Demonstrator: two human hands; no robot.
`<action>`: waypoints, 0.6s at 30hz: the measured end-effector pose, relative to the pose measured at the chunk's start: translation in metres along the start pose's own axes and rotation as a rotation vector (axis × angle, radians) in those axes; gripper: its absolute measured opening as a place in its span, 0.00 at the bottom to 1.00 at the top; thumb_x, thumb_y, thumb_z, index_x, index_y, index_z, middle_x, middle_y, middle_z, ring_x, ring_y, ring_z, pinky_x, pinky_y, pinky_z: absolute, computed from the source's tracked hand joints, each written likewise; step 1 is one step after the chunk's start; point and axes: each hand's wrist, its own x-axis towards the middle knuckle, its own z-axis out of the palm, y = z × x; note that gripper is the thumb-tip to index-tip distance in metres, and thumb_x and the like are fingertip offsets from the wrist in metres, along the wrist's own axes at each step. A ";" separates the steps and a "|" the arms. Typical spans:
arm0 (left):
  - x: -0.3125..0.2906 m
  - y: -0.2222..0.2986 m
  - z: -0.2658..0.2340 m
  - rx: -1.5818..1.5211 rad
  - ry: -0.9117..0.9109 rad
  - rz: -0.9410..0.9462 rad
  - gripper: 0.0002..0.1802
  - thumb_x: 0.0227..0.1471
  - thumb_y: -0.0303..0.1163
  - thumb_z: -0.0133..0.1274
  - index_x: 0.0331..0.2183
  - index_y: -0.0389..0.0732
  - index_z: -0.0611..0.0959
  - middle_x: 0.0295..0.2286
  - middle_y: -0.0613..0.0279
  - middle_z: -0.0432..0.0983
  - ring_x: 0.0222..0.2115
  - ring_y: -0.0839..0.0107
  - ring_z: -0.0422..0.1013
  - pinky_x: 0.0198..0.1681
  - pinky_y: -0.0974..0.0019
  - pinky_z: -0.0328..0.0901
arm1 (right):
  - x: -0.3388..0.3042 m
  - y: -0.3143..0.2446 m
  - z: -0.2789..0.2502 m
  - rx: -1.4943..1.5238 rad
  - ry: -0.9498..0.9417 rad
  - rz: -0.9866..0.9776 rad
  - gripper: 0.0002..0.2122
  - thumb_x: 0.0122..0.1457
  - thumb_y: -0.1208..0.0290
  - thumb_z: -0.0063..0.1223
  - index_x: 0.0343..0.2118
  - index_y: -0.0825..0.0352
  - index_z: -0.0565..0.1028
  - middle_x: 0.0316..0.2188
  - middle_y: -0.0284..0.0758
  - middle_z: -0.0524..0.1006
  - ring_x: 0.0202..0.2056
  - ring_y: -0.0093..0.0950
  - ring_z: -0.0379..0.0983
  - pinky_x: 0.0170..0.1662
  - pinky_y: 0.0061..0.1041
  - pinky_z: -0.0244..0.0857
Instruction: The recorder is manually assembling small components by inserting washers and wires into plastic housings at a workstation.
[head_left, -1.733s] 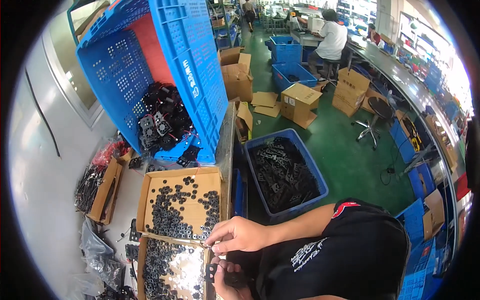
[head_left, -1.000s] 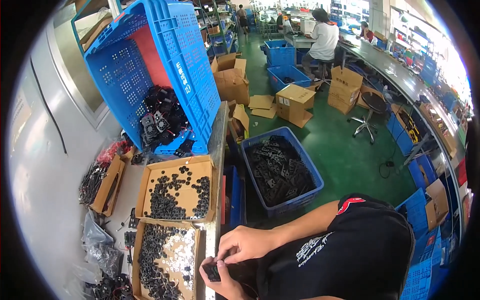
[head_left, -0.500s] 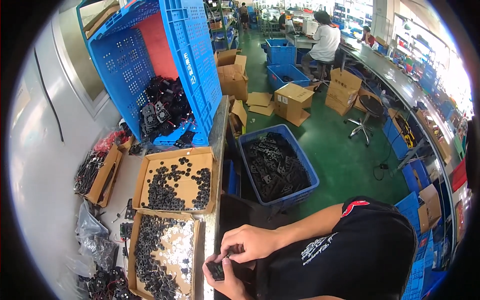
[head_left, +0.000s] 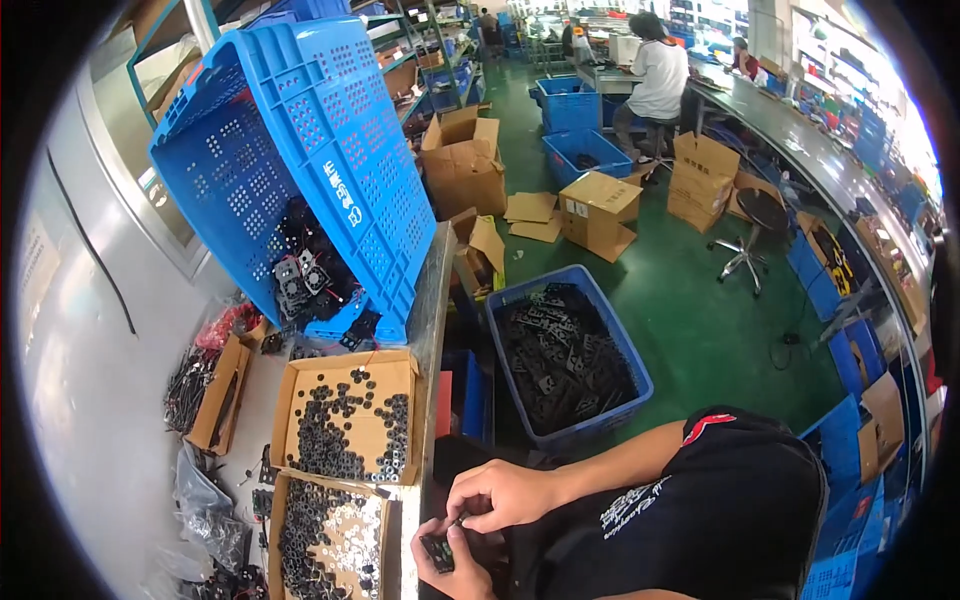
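Note:
My left hand (head_left: 466, 577) is closed around a small black plastic part (head_left: 437, 551) with a hint of green on it, close to my body beside the bench edge. Just above it, my right hand (head_left: 512, 494) has thumb and forefinger pinched together at the top of that part. Whatever sits between those fingertips is too small to make out. Left of my hands lies a shallow cardboard tray (head_left: 276, 530) of black rings and shiny pale washers. Beyond it, another cardboard tray (head_left: 396, 372) holds black round pieces, scattered over its bottom.
A big blue crate (head_left: 375, 150) lies tipped on the bench, with black fan units (head_left: 300, 282) inside. On the floor a blue bin (head_left: 570, 438) holds black plastic parts. Cardboard boxes (head_left: 600, 207), a stool (head_left: 763, 208) and a seated person in white (head_left: 660, 80) are farther off.
The view has shifted, so the trays and floor bin appear lower in the picture. My hands keep nearly the same hold on the black part.

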 end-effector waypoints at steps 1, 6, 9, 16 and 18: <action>0.000 0.001 0.003 0.017 0.041 -0.011 0.13 0.54 0.23 0.56 0.43 0.33 0.76 0.34 0.58 0.75 0.33 0.71 0.69 0.39 0.70 0.66 | 0.002 0.001 -0.003 -0.012 -0.028 0.002 0.08 0.52 0.75 0.58 0.35 0.69 0.77 0.32 0.34 0.75 0.29 0.22 0.73 0.32 0.21 0.69; 0.006 -0.025 0.009 0.050 0.163 0.065 0.13 0.52 0.22 0.54 0.41 0.32 0.74 0.33 0.59 0.72 0.34 0.72 0.69 0.41 0.71 0.64 | 0.009 0.006 -0.008 0.003 -0.046 0.001 0.08 0.52 0.75 0.58 0.35 0.69 0.78 0.30 0.33 0.75 0.27 0.21 0.72 0.31 0.21 0.67; 0.006 -0.030 0.006 -0.039 0.193 0.096 0.13 0.50 0.22 0.53 0.39 0.31 0.73 0.31 0.61 0.70 0.33 0.73 0.67 0.42 0.71 0.63 | 0.016 0.009 -0.009 0.014 -0.097 0.028 0.08 0.53 0.74 0.59 0.35 0.69 0.77 0.30 0.33 0.75 0.29 0.21 0.74 0.33 0.20 0.69; -0.003 -0.029 -0.029 -0.090 0.199 -0.055 0.14 0.55 0.24 0.54 0.44 0.33 0.75 0.35 0.58 0.74 0.35 0.71 0.69 0.41 0.70 0.65 | 0.031 0.004 0.010 0.109 -0.214 0.033 0.11 0.53 0.72 0.62 0.39 0.70 0.78 0.32 0.35 0.76 0.32 0.21 0.77 0.35 0.20 0.73; -0.003 -0.031 -0.034 -0.114 0.275 -0.016 0.15 0.51 0.25 0.54 0.42 0.32 0.74 0.33 0.60 0.72 0.33 0.72 0.68 0.41 0.71 0.64 | 0.033 0.005 0.021 0.116 -0.241 0.010 0.11 0.53 0.72 0.63 0.38 0.70 0.78 0.32 0.35 0.76 0.32 0.21 0.77 0.35 0.20 0.73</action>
